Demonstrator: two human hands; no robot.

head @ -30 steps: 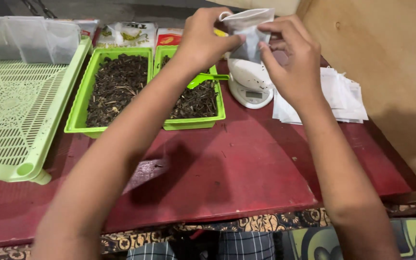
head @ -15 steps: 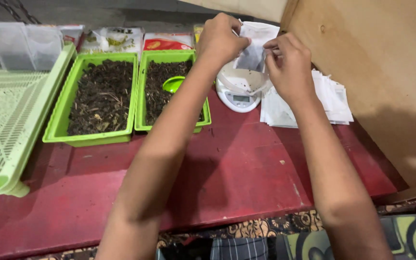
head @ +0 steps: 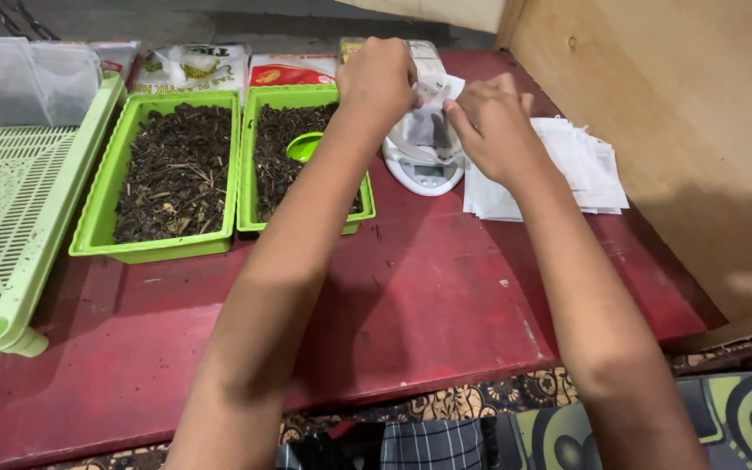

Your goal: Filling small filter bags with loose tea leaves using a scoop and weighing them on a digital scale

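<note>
A pale green perforated plastic rack (head: 2, 209) sits at the left edge of the red wooden tabletop (head: 428, 296). Two bright green plastic trays of dark dried leaves (head: 171, 170) follow. Near the far edge, the left hand (head: 378, 80) and right hand (head: 491, 126) both pinch a small white paper sachet (head: 433, 109) above the white digital kitchen scale (head: 426, 165). A stack of white paper sachets (head: 567, 170) lies rightward.

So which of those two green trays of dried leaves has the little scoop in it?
The right-hand green tray, the one next to the white scale. A green scoop lies in its dark leaves, partly behind the left arm. The left-hand green tray holds only leaves.
</note>
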